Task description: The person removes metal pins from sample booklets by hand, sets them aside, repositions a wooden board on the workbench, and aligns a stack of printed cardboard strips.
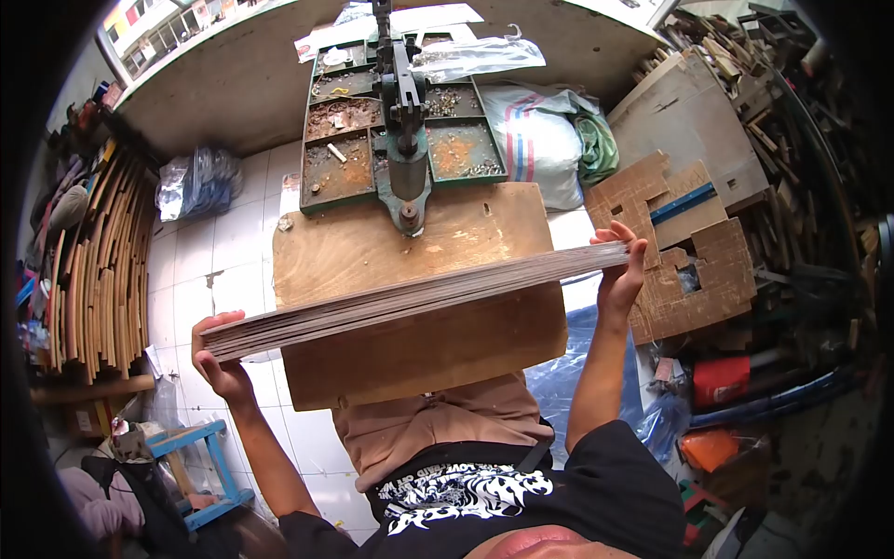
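A stack of thin, flat boards (410,296) is seen edge-on above a wooden work board (419,359). My left hand (222,359) grips its left end, fingers over the far edge and thumb on the near side. Around the right end, which sits higher in the view, my right hand (619,265) is closed. Beyond the stack a dark metal press (407,168) stands at the far edge of the work board. The stack hides the middle of that board.
Behind the press lies a green compartment tray (310,168) with small metal parts. White sacks (535,140) and cut wooden panels (643,191) are on the right. Curved boards (98,261) stand at the left, above a blue stool (214,456).
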Motion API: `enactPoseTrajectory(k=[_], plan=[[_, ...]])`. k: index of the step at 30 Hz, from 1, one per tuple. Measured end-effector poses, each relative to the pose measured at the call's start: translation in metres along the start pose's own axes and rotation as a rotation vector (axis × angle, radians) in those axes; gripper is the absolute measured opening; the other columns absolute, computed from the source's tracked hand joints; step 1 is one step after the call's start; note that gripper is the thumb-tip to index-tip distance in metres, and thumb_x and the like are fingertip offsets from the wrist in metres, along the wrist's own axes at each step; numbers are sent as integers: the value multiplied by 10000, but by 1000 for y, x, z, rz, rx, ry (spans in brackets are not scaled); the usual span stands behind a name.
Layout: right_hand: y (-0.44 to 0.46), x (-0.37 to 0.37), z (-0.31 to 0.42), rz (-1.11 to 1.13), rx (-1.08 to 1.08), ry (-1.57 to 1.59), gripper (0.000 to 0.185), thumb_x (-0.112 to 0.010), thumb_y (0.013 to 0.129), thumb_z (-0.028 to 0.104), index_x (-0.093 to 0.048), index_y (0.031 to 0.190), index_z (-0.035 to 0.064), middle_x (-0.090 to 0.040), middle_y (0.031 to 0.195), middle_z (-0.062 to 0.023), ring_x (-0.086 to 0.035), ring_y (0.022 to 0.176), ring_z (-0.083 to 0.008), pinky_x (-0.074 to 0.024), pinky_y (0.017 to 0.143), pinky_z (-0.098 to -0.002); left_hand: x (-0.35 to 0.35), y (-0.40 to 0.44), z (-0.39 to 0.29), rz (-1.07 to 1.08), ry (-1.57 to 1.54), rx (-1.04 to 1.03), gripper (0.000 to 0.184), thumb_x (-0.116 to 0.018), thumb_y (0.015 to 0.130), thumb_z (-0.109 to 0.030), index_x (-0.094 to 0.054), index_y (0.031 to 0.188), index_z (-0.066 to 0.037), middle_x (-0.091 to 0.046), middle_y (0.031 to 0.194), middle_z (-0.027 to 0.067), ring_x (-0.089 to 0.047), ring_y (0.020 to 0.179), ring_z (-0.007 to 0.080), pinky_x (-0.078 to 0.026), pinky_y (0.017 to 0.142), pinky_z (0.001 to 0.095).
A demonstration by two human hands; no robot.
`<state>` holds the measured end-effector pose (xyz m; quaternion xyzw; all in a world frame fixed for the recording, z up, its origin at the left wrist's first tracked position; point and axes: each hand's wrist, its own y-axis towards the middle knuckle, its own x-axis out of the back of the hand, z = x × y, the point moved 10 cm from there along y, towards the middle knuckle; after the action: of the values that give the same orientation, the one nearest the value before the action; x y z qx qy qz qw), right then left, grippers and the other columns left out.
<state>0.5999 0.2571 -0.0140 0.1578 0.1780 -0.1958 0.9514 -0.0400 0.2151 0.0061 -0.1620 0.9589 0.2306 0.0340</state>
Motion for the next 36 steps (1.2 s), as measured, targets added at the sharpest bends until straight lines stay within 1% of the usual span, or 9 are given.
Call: enactPoseTrajectory(k=[2,5,6,10,14,18,27,32,36], plan=[[-2,-6,5,-76,61,-207,494,-556,965,413,-562,1191,-27,-661,1013,-123,-640,934,-199,-499,874,-330,-13,2,-14,-90,148,-21,692,-601,881,-583,-580,1143,57,-666,991,198,-670,947,298,-525,890,407],[-2,-4,5,-97,55,-227,431,-593,955,357,-597,1141,-32,-669,979,-113,-644,917,-190,-499,878,-328,-16,0,-16,-132,166,36,558,-623,917,-434,-568,1185,52,-660,1031,202,-664,967,285,-518,893,393],[-1,-1,4,-116,52,-176,336,-633,935,242,-607,1127,-33,-671,938,-101,-646,883,-179,-504,865,-311,-15,1,-16,-133,170,35,558,-623,917,-434,-568,1185,52,-660,1031,202,-664,967,285,-518,893,393],[-1,4,2,-161,32,-166,267,-621,893,69,-599,1136,-40,-664,926,-98,-637,860,-149,-511,844,-265,-13,-1,-17,-132,163,45,383,-584,942,-285,-580,1161,29,-660,1038,196,-663,940,272,-507,899,387],[-4,-5,11,-180,53,-156,366,-606,883,53,-529,1226,-45,-656,964,-105,-633,904,-160,-507,876,-268,-16,3,-17,-50,71,57,286,-575,947,-248,-603,1066,11,-673,1005,186,-664,924,256,-504,893,381],[-8,-6,13,-177,32,-147,369,-616,869,59,-535,1211,-52,-651,974,-113,-632,908,-165,-505,896,-271,-8,9,-11,-43,76,148,214,-583,939,-196,-624,1001,4,-698,902,164,-673,871,230,-500,858,342],[-15,1,9,-251,3,-155,270,-599,873,68,-601,1116,-50,-654,995,-125,-635,887,-175,-509,880,-277,-10,15,-20,-193,72,237,291,-601,843,-102,-605,1101,33,-676,816,102,-644,761,152,-515,789,281],[-13,1,9,-266,2,-147,311,-629,840,80,-594,1119,-54,-654,1006,-136,-630,887,-175,-493,862,-283,-12,16,-19,-212,103,239,351,-596,822,-78,-575,1156,28,-672,883,110,-646,778,164,-515,813,297],[-13,-8,14,-252,39,-143,422,-622,812,76,-539,1211,-36,-632,1080,-155,-618,944,-192,-481,900,-299,-12,16,-17,-174,137,230,418,-567,803,-53,-541,1212,28,-639,1048,157,-640,913,203,-483,907,330]])
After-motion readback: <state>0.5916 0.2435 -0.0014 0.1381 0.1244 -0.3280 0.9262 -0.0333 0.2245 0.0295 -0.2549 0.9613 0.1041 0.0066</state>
